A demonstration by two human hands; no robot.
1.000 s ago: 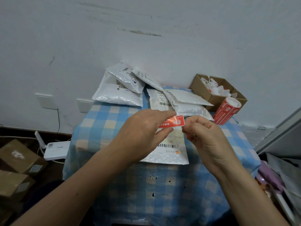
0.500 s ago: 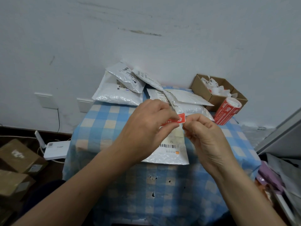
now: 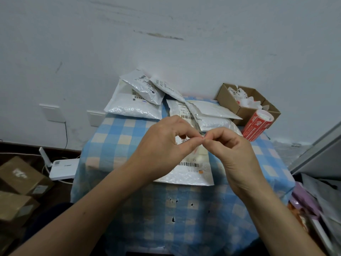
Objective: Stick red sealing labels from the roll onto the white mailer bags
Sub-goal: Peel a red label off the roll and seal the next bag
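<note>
At frame centre the left hand (image 3: 166,145) pinches thumb to forefinger, tip to tip with the right hand (image 3: 230,150), pinching likewise — only a red sliver of the label (image 3: 203,138) shows between them. The mailer bag (image 3: 186,174) lies flat directly beneath the 2, equally near, nothing between — the roll (image 3: 257,125) sits centre right, beside the cardboard box (image 3: 227,95)

Left hand (image 3: 162,146), right hand (image 3: 233,152), fingers (image 3: 195,143) pinched together.
</note>
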